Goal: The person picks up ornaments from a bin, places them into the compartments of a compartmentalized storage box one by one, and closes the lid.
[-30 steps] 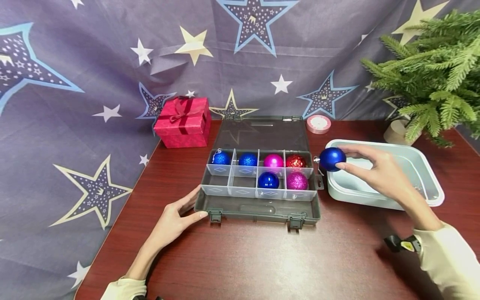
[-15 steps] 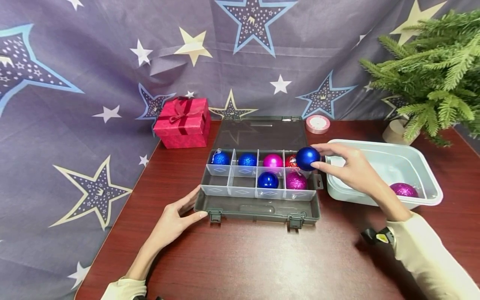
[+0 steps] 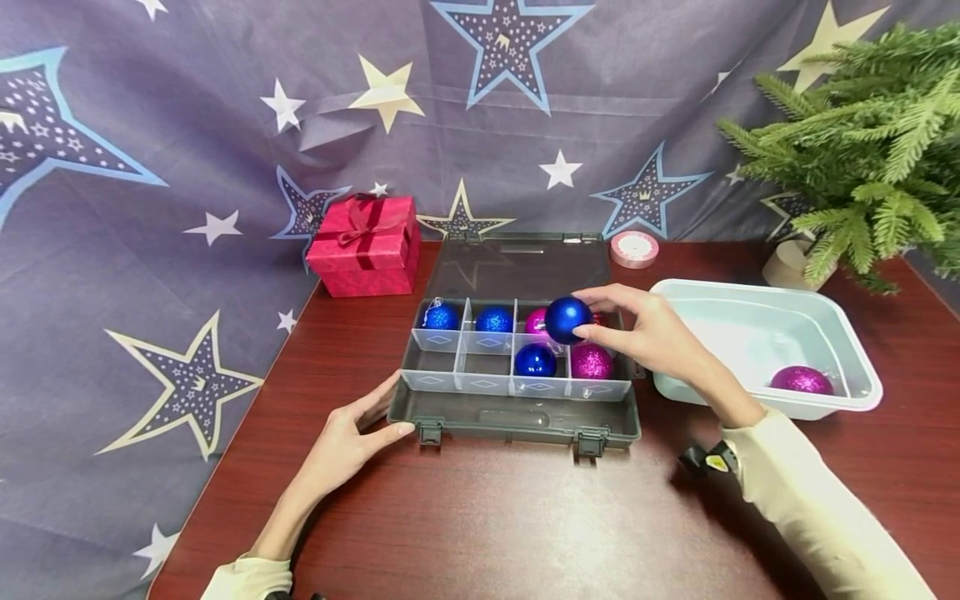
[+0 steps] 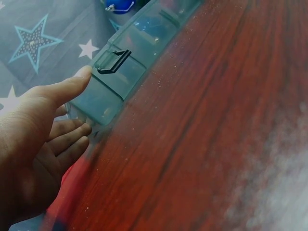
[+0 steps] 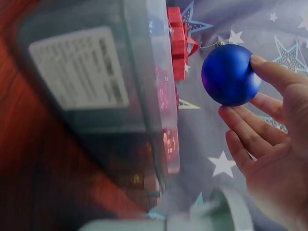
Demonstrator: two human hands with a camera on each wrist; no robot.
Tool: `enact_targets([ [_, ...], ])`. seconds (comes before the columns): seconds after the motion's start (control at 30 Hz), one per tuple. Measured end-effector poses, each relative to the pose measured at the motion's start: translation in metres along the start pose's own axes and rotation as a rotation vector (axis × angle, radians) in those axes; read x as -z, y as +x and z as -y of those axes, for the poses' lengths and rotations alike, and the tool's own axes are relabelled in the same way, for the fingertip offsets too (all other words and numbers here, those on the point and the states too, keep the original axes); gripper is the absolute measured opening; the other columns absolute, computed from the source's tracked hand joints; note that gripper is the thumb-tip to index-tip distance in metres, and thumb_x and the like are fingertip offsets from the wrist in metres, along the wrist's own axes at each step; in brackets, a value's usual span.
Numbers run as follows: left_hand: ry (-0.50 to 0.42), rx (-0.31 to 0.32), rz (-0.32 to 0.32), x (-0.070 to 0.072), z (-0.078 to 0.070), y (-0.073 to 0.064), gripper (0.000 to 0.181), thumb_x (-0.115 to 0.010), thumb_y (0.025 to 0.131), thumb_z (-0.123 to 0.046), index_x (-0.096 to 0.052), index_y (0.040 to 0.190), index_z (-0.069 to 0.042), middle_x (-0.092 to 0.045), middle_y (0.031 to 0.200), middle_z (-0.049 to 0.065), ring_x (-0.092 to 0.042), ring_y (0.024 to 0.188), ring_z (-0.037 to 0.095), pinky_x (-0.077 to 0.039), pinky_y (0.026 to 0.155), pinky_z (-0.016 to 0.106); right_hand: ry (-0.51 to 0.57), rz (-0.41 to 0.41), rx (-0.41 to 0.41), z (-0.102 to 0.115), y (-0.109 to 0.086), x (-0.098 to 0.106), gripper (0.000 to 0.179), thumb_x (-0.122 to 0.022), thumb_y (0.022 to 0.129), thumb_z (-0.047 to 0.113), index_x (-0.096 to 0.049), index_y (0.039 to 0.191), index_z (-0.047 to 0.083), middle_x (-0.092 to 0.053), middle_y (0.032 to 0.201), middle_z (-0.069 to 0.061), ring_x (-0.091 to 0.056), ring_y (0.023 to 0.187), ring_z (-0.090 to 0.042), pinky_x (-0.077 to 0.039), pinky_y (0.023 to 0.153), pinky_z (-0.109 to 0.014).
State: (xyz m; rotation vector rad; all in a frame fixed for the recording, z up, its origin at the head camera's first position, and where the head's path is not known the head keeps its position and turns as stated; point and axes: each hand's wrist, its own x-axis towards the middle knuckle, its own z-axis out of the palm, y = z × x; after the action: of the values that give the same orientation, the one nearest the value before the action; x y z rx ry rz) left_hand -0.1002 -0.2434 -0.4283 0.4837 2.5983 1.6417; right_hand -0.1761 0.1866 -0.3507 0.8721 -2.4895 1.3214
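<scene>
Currently pinching the matte blue ball (image 3: 567,321) with the right hand (image 3: 654,332), spread just ball-wide. Best carry clear of the dividers (image 3: 491,342) below, then lower gently.

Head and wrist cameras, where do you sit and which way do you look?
Head: worn there, facing forward and down at the divided box; left hand, right hand and sleeves show.
Left wrist: worn there, facing the box's clasp and table; left hand shows.
Right wrist: worn there, facing the held blue ball; right hand shows.
Head and right wrist share this ball.
</scene>
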Motion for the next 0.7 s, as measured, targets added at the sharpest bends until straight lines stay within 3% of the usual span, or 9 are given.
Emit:
enact_targets([
  [0.2,0.000,-0.007,0.000,0.000,0.001,0.001,0.075,-0.084,0.090,-0.017,-0.049,0.156,-0.016,-0.064,0.139,0.009,-0.062,0.126,0.024,-0.047,0.101,0.018,0.023,0.045,0.002,0.005,0.012,-0.015,0.042,-0.085,0.089,0.013,-0.072,0.129,0.007,-0.075,0.113,-0.005,-0.072,0.103,-0.020,-0.057,0.087,-0.050],
  [0.7,0.014,0.006,-0.001,0.000,0.001,0.000,0.074,-0.083,0.091,-0.018,-0.049,0.156,-0.022,-0.063,0.140,0.008,-0.061,0.127,0.023,-0.046,0.101,0.017,-0.001,0.104,-0.031,0.024,0.031,-0.046,0.045,-0.086,0.088,0.021,-0.072,0.128,0.006,-0.072,0.123,-0.010,-0.070,0.109,-0.025,-0.056,0.094,-0.048],
])
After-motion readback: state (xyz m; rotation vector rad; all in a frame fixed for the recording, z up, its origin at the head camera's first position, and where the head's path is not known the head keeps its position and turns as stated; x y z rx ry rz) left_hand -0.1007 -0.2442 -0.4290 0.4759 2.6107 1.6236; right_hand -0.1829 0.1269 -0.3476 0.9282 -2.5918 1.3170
